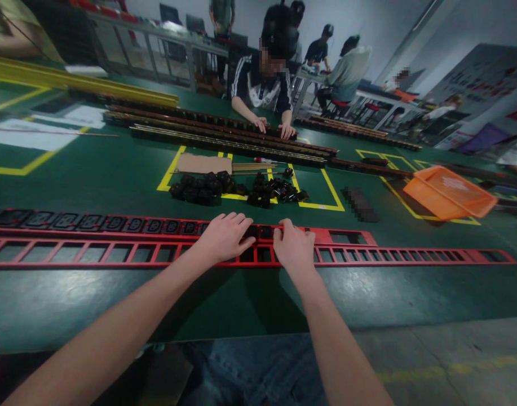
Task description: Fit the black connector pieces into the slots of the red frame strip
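A long red frame (321, 237) runs across the table before me, with square black pieces (133, 225) seated in a row along its left part. My left hand (225, 239) lies over it, fingers stretched forward and thumb apart, covering some of the row. To the right, my right hand (295, 246) rests on the same frame with fingers bent and spread. A black piece (266, 232) shows in the frame between the hands. Nearer to me lies a second, ladder-like red frame (376, 256) with open slots, partly under my wrists.
Loose black pieces (199, 189) lie in heaps beyond the frames, beside brown cardboard (203, 164) and thin rods (252, 167). An orange basket (448, 194) stands at the right. Long dark rails (224, 144) lie farther back, where another person (262, 84) works. Yellow tape marks the green table.
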`<act>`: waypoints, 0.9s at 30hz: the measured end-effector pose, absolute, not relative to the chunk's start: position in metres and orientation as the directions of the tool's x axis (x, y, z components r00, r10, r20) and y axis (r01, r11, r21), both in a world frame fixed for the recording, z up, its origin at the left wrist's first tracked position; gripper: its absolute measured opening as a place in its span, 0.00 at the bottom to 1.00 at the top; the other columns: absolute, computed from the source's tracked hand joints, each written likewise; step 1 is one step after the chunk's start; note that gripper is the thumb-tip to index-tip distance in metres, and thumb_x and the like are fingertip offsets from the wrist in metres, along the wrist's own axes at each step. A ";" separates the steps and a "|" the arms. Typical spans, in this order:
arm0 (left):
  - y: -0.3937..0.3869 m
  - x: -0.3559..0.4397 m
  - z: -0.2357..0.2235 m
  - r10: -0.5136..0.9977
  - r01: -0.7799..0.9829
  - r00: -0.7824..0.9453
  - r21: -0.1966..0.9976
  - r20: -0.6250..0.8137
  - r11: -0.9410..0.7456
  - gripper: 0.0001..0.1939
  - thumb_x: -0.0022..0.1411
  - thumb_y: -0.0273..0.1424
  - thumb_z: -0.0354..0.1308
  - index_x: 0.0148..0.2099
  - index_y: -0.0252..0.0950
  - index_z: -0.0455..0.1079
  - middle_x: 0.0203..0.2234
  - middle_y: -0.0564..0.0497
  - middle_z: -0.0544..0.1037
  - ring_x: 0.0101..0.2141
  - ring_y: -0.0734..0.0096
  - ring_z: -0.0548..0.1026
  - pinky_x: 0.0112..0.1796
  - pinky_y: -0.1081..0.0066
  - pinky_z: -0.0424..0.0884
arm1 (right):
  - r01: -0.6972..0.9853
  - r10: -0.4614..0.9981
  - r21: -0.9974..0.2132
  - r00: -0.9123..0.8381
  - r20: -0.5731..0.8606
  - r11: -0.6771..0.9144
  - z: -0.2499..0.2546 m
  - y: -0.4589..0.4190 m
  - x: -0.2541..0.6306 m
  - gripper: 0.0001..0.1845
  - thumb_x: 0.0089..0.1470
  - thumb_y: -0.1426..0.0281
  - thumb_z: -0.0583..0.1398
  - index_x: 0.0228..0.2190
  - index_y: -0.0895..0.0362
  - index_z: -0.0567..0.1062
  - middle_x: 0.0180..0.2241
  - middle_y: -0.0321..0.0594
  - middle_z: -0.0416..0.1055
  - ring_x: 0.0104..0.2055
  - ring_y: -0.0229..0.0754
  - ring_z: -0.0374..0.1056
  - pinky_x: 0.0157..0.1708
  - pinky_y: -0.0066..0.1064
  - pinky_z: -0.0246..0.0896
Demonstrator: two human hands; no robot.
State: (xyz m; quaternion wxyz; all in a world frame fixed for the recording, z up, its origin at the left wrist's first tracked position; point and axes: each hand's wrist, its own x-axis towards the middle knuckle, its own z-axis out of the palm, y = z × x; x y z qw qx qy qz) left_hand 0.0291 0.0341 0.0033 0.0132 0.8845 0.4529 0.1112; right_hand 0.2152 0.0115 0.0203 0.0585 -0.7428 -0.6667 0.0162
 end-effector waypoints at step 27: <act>0.036 0.031 0.002 0.812 0.809 0.564 0.096 0.153 -0.580 0.11 0.69 0.33 0.52 0.49 0.35 0.67 0.44 0.45 0.75 0.44 0.59 0.72 0.42 0.62 0.68 | 0.939 0.979 -0.314 -0.085 0.183 0.140 0.028 0.060 0.209 0.20 0.60 0.67 0.56 0.54 0.53 0.72 0.61 0.48 0.61 0.60 0.54 0.62 0.54 0.45 0.61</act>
